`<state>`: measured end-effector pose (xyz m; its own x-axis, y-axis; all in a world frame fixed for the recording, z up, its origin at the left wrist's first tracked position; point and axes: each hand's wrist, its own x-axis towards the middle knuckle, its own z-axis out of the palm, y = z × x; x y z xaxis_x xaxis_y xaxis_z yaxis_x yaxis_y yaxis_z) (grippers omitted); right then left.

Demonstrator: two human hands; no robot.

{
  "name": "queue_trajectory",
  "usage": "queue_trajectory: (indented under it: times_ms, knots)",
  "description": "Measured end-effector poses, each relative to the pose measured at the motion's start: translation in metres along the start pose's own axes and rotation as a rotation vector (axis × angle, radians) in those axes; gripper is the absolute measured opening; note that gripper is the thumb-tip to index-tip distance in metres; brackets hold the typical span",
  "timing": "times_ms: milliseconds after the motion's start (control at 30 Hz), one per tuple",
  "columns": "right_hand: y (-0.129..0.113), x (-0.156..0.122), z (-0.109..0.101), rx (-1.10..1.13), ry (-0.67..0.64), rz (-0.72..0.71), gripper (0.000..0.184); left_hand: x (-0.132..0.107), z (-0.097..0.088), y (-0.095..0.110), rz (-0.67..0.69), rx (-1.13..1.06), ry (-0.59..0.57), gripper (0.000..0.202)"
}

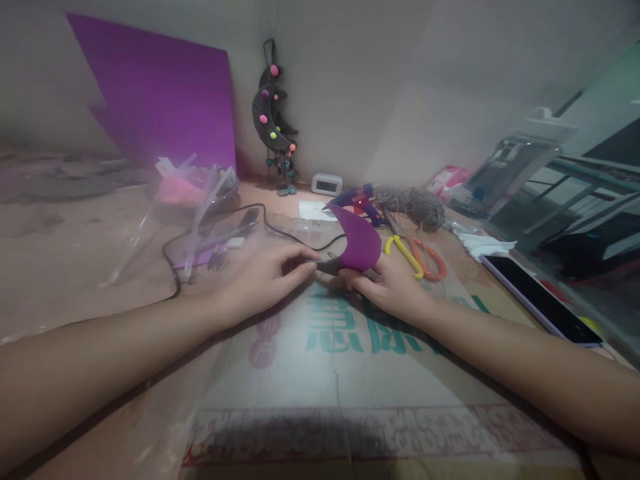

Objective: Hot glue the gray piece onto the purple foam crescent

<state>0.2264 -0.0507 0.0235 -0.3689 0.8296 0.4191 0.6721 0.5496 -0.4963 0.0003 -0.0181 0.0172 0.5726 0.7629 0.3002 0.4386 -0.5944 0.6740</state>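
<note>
A purple crescent cutout (361, 241) stands upright between my hands, its lower end wrapped in dark grey yarn (329, 266). My left hand (280, 277) pinches the wrapped tip between thumb and fingers. On the other side, my right hand (387, 283) grips the crescent near where the wrapping meets the purple surface, thumb in front and the other fingers mostly hidden behind. A thin strand (337, 390) lies on the printed cardboard (400, 387) below. Behind the crescent are a blue glue gun (357, 200) with a small red light and a tangle of grey yarn (417, 205).
Scissors (415, 259) with yellow and orange handles lie beyond my right hand. A phone (540, 300) rests at the right. Glue sticks (207, 213) and a black cord (173, 267) are at the left. A finished-looking crescent ornament (270, 117) hangs by a purple sheet (175, 87).
</note>
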Motion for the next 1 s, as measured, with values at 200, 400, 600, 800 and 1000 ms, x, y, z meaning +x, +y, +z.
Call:
queue_trajectory:
  times_ms: [200,400,600,800,1000]
  knots:
    - [0.0002,-0.0005,-0.0008,-0.007,-0.035,0.005,0.016,-0.0004,0.0007,-0.0011,-0.001,0.005,-0.007,0.026]
    - [0.003,-0.0008,0.0014,0.01,-0.01,-0.027,0.014,-0.0006,0.0002,-0.0015,0.001,0.003,0.003,0.026]
    - [0.008,-0.0012,0.0053,0.002,0.022,-0.104,0.014,0.0001,0.0008,-0.0046,-0.008,0.02,0.038,0.032]
    - [0.0022,-0.0026,0.002,0.012,0.043,-0.102,0.007,0.0025,-0.0001,-0.0044,-0.039,-0.009,0.029,0.032]
    - [0.0046,-0.0038,0.0013,0.073,-0.03,-0.126,0.013,0.0012,-0.0039,0.0026,-0.093,-0.046,-0.036,0.035]
